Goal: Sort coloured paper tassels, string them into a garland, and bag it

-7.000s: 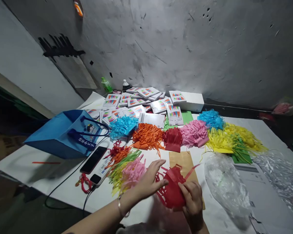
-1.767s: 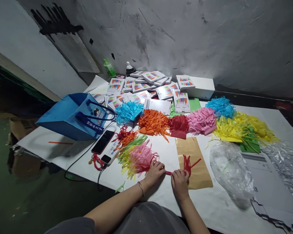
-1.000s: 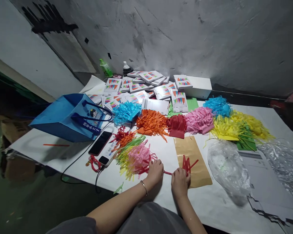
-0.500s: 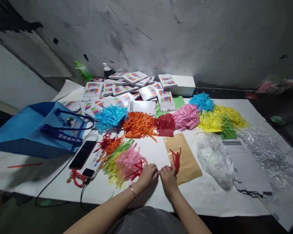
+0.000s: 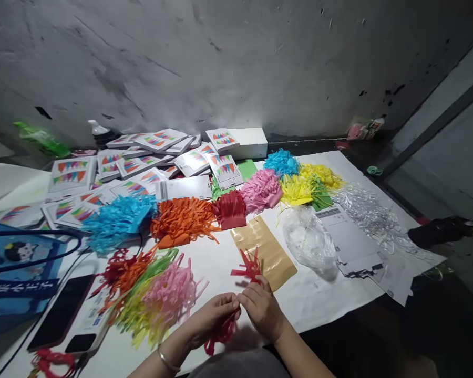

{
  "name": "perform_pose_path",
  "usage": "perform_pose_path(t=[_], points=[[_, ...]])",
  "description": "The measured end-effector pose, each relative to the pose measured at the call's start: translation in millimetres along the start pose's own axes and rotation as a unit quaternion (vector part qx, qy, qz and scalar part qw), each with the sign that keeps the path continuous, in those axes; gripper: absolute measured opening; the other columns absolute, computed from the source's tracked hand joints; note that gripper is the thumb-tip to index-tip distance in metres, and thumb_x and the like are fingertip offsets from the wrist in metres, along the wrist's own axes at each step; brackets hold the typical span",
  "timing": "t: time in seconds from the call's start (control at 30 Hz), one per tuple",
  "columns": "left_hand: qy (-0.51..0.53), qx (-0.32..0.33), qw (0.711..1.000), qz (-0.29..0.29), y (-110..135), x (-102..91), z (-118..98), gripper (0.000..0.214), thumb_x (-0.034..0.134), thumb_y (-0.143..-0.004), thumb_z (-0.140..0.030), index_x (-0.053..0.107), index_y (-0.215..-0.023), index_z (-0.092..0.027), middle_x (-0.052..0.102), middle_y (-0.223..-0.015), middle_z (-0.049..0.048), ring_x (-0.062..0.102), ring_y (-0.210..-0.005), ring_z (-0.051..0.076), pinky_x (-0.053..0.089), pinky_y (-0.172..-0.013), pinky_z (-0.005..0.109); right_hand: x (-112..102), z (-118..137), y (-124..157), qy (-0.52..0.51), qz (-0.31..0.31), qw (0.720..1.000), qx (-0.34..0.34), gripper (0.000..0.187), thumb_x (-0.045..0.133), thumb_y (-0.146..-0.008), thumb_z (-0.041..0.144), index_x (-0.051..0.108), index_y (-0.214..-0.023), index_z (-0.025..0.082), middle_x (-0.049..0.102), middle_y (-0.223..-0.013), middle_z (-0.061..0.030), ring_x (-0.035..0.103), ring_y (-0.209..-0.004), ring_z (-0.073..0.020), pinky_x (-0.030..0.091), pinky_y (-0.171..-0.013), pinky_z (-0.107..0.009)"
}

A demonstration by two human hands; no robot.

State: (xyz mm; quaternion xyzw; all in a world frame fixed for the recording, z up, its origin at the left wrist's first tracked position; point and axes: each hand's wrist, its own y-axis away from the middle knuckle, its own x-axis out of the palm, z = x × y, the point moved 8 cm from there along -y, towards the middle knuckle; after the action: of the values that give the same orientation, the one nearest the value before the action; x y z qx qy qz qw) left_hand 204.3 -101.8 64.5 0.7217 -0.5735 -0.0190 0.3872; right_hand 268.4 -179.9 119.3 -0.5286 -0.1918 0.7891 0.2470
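Close to my body, my left hand (image 5: 215, 317) and my right hand (image 5: 262, 308) meet with fingertips together, both closed on a red paper tassel (image 5: 250, 265). Its fringed strips fan out above the right hand, and more red strips hang below the left. The twisted middle is mostly covered by my fingers. Beneath and beyond the right hand lies a tan envelope (image 5: 270, 252). To the left of my hands rests a pile of pink tassels (image 5: 169, 294), with yellow, green, orange and red ones beside it.
Fringed paper bundles run across the table: blue (image 5: 118, 220), orange (image 5: 183, 220), dark red (image 5: 230, 209), pink (image 5: 262, 190) and yellow (image 5: 299, 188). Behind them are stacked printed packets (image 5: 161, 139). A clear plastic bag (image 5: 309, 241) and silver strips (image 5: 372, 215) lie right; a phone (image 5: 63, 310) lies left.
The view has turned right and moved closer. My hands have lifted toward my body with the red tassel, and red strips now hang below the left hand.
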Motion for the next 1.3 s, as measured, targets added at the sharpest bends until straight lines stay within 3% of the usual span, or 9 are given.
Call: perform_pose_path(t=[0.27, 0.47, 0.57, 0.77, 0.9, 1.0, 1.13, 1.2, 1.3], points=[[0.045, 0.005, 0.998, 0.031, 5, 28.4, -15, 0.035, 0.084, -0.063, -0.035, 0.062, -0.074, -0.011, 0.057, -0.064, 0.0001, 0.046, -0.055, 0.007, 0.029, -0.051, 0.017, -52, -4, -4, -0.142, -0.029, 0.987, 0.072, 0.017, 0.048, -0.091, 0.009, 0.06, -0.095, 0.019, 0.065, -0.075, -0.0006, 0.059, -0.071, -0.0134, 0.041, -0.097, -0.042], [0.08, 0.112, 0.988, -0.063, -5, 40.7, -21, 0.033, 0.078, -0.071, -0.041, 0.056, -0.077, -0.016, 0.051, -0.054, -0.0061, 0.042, -0.041, 0.006, 0.029, -0.043, 0.017, -53, -22, 8, -0.232, -0.106, 0.93, 0.266, 0.018, 0.049, -0.093, 0.019, 0.067, -0.095, 0.023, 0.062, -0.088, -0.0043, 0.06, -0.085, -0.017, 0.051, -0.076, -0.031], [0.07, 0.157, 0.977, -0.126, -7, 39.8, -27, 0.032, 0.076, -0.072, -0.042, 0.058, -0.076, -0.015, 0.057, -0.057, -0.0029, 0.05, -0.046, 0.009, 0.037, -0.047, 0.02, -44, -25, 12, -0.261, -0.139, 0.905, 0.306, 0.019, 0.05, -0.093, 0.021, 0.068, -0.1, 0.024, 0.062, -0.092, -0.005, 0.062, -0.089, -0.0173, 0.052, -0.077, -0.029], [-0.138, 0.211, 0.953, -0.169, 0, 35.1, -59, 0.028, 0.066, -0.08, -0.042, 0.067, -0.079, -0.014, 0.067, -0.075, 0.0048, 0.06, -0.071, 0.017, 0.046, -0.068, 0.027, -43, -36, 12, -0.249, -0.15, 0.915, 0.278, 0.022, 0.051, -0.093, 0.018, 0.067, -0.105, 0.026, 0.066, -0.091, -0.0038, 0.063, -0.087, -0.0172, 0.052, -0.079, -0.029], [-0.335, 0.289, 0.883, -0.155, 2, 46.5, -87, 0.017, 0.059, -0.086, -0.034, 0.066, -0.084, -0.019, 0.067, -0.084, 0.0053, 0.06, -0.079, 0.018, 0.045, -0.073, 0.028, -50, -47, 4, -0.22, -0.133, 0.932, 0.256, 0.026, 0.054, -0.091, 0.021, 0.063, -0.115, 0.026, 0.067, -0.097, -0.0051, 0.06, -0.094, -0.0198, 0.048, -0.089, -0.035], [-0.403, 0.306, 0.853, -0.131, -9, 57.6, -96, 0.022, 0.048, -0.092, -0.034, 0.059, -0.081, -0.019, 0.063, -0.081, 0.005, 0.056, -0.076, 0.017, 0.044, -0.07, 0.027, -33, -64, 3, -0.333, -0.043, 0.886, 0.319, 0.02, 0.052, -0.093, 0.035, 0.066, -0.095, 0.022, 0.064, -0.087, -0.004, 0.06, -0.083, -0.0175, 0.048, -0.075, -0.028], [-0.424, 0.255, 0.861, -0.115, -37, 63.0, -96, 0.025, 0.041, -0.094, -0.038, 0.051, -0.08, -0.02, 0.059, -0.075, 0.003, 0.051, -0.067, 0.016, 0.04, -0.062, 0.025, -8, -80, 18, -0.476, 0.053, 0.791, 0.381, 0.044, 0.034, -0.098, 0.051, 0.061, -0.085, 0.019, 0.053, -0.063, 0.0024, 0.049, -0.054, -0.0106, 0.038, -0.051, -0.021], [-0.424, 0.206, 0.877, -0.097, -55, 65.4, -92, 0.025, 0.042, -0.093, -0.039, 0.052, -0.081, -0.02, 0.06, -0.076, 0.0031, 0.05, -0.067, 0.016, 0.039, -0.062, 0.024, -10, -92, 26, -0.439, 0.05, 0.813, 0.379, 0.042, 0.03, -0.099, 0.049, 0.06, -0.095, 0.02, 0.06, -0.071, -0.0001, 0.054, -0.061, -0.0123, 0.041, -0.055, -0.022], [-0.427, 0.148, 0.889, -0.073, -78, 69.9, -90, 0.023, 0.048, -0.09, -0.037, 0.053, -0.077, -0.019, 0.06, -0.076, 0.0028, 0.049, -0.068, 0.016, 0.037, -0.062, 0.023, -21, -112, 35, -0.305, 0.001, 0.889, 0.34, 0.038, 0.033, -0.098, 0.046, 0.062, -0.09, 0.022, 0.066, -0.084, -0.004, 0.061, -0.078, -0.0172, 0.046, -0.07, -0.026]])
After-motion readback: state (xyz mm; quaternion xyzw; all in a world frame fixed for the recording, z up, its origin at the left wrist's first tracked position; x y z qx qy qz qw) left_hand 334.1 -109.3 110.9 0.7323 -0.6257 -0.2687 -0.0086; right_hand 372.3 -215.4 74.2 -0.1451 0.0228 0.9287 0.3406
